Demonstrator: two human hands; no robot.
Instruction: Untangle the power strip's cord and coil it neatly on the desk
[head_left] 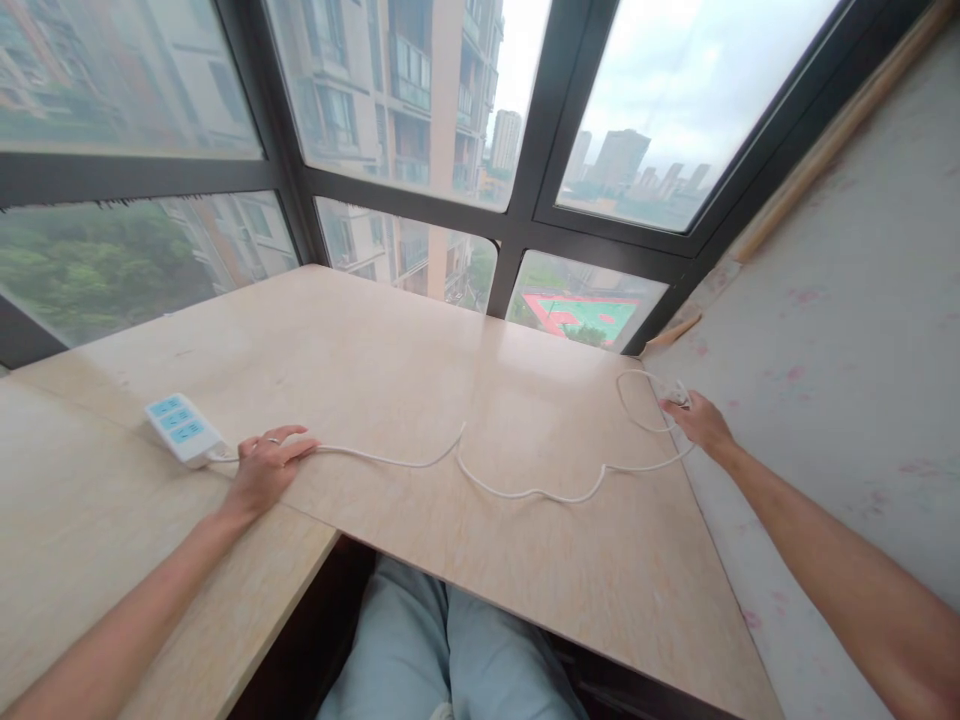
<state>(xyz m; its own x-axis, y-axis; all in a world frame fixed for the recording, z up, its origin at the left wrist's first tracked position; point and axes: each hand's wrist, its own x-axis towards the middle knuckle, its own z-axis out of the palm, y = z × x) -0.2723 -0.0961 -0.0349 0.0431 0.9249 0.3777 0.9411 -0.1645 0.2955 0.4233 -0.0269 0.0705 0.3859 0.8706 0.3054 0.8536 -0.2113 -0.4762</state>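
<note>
A white power strip (185,430) with three blue socket panels lies on the left of the tabletop. Just right of it, my left hand (271,462) rests low over the white cord (517,495), its fingers closed round the cord, with a ring on one finger. From there the cord runs in loose waves across the surface to the right side. At the wall, the fingers of my right hand (701,418) are closed on the white plug (679,396), partly covered by them. A loop of cord lies beside that hand.
The beige tabletop (360,350) reaches back to dark window frames (517,235). A papered wall (832,400) closes off the right side, with peeling trim (675,330) near the corner. My legs (450,640) are below the table's front edge.
</note>
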